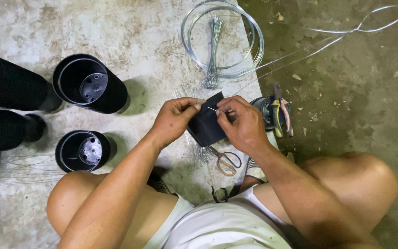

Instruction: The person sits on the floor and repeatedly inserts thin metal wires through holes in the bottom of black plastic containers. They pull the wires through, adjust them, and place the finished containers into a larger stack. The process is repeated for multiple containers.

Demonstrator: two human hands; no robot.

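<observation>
My left hand [175,119] pinches the upper edge of a small black plastic piece [207,125] held above the concrete floor. My right hand [239,123] grips the same piece from the right side, with a short thin wire [212,109] pinched between thumb and forefinger at its top edge. I am squatting, with both knees in view below my arms. Scissors with tan handles [225,161] lie on the floor just under my hands.
Two black plastic pots [88,84] [82,150] stand at the left beside a person's dark-clothed legs [10,99]. A coil of silver wire [222,39] with a bundle of cut wires [213,50] lies at the top. Pliers [280,110] rest on a dark spool at the right. A long wire loop [355,30] trails top right.
</observation>
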